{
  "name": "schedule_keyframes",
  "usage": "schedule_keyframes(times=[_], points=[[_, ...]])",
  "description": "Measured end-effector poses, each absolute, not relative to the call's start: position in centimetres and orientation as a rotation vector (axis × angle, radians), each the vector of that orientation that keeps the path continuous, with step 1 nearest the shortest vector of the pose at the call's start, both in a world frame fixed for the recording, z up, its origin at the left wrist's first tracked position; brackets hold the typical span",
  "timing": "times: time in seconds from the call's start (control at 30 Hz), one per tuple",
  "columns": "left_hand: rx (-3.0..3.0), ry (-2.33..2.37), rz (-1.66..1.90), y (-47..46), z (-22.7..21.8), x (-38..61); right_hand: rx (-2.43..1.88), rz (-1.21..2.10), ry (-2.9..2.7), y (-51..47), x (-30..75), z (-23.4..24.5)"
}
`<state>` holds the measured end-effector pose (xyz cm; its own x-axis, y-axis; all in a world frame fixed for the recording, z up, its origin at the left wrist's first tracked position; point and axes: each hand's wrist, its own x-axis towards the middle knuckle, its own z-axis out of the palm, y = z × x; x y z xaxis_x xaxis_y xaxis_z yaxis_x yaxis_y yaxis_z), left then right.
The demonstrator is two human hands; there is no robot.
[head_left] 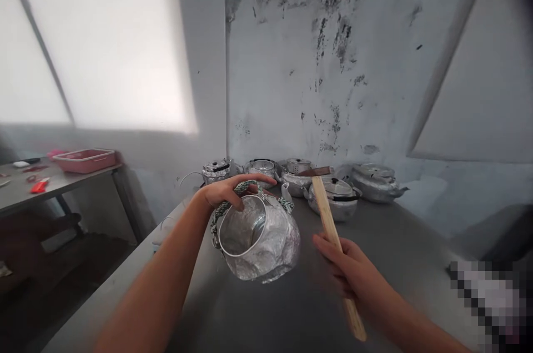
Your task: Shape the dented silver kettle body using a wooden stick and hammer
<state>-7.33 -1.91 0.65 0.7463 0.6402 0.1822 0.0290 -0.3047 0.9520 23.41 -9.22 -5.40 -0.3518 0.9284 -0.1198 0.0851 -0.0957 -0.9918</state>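
Dented silvery kettle (277,247), lidless, tilted, mouth toward viewer; hammer (327,217) at right, head up, wooden handle slanted.

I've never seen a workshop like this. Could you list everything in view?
Dented pot: one, silver with braided green-and-white handle, centre, mouth tilted toward the person
Hammer: one, pale wooden handle, brown head, right of the dented pot
Background vessels: at least five, silver, back of the table
Table: one, grey, under the pots
Side table: one, grey, left
Basket: one, pink, on the side table
Red item: one, unclear, near the basket
Wall: pale with dark patches, behind
Bright panels: two, white, upper left
Left hand: one, bare, at the dented pot's handle
Right hand: one, bare, gripping the hammer
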Motion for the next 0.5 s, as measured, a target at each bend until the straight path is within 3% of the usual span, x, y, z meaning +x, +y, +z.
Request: schedule_keyframes(times=[0.5], points=[[1.577, 0.479, 0.862, -2.4, 0.1, -5.4, -1.052, 1.637, -1.5, -8.4, 23.7, -8.4]])
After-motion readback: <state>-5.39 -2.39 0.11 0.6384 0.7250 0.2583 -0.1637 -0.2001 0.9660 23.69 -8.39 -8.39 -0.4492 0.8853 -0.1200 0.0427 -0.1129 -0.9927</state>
